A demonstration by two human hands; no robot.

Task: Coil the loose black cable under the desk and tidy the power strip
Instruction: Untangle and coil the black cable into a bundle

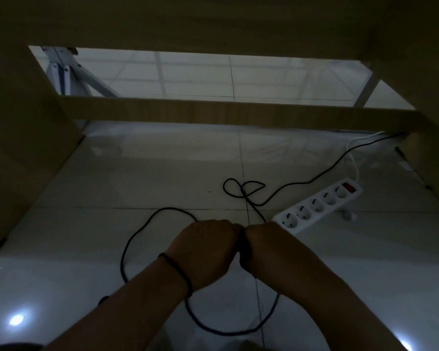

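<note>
Black cable (142, 231) lies on the white tiled floor (162, 173) under the bench (238, 114), and part of it is gathered where the two hands meet. Left hand (205, 252) and right hand (266, 247) are knuckle to knuckle, backs up, fingers curled under and hidden from the camera; a dark bunch of cable shows in the gap between them, so both appear to grip it, though the fingertips themselves cannot be seen. A dark band (178, 272) circles the left wrist.

From the hands, one loop arcs out to the left and back toward the person, and another hangs below the wrists. Ahead, the cable runs away from the person into one small pretzel-shaped knot of two loops, then stretches far right toward the bench's back right corner.

One white power strip (317, 206) lies flat just right of the right hand, its long axis slanting from near left to far right, with five sockets and one red switch (348, 187) at the far end. Its white cord (354, 158) leads toward the same corner.
</note>
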